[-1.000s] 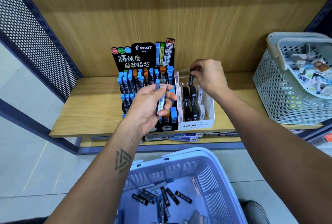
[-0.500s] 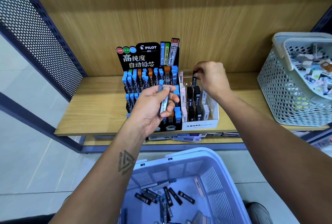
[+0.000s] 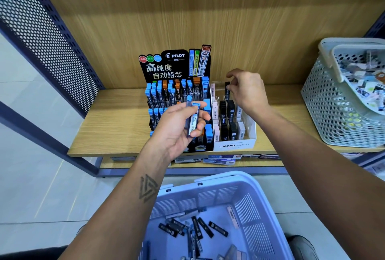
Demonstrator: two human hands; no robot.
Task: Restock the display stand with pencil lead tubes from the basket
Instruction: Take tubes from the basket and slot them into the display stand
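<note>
Pinching a blue-capped lead tube [image 3: 193, 118] between thumb and curled fingers, the left hand [image 3: 180, 126] hovers in front of the black Pilot stand [image 3: 175, 68]. Just right of that stand, the right hand [image 3: 248, 91] hangs loosely curled — fingertips at a black tube [image 3: 227, 91] standing in the white Mono box [image 3: 235, 145]; whether they grip it, I cannot tell. Below the stand — the blue basket [image 3: 245, 195] of loose tubes.

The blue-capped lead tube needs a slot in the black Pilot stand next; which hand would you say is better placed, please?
Left, probably. The left hand already holds the blue-capped lead tube directly in front of the black Pilot stand, while the right hand is busy at the white Mono box with a black tube.
</note>
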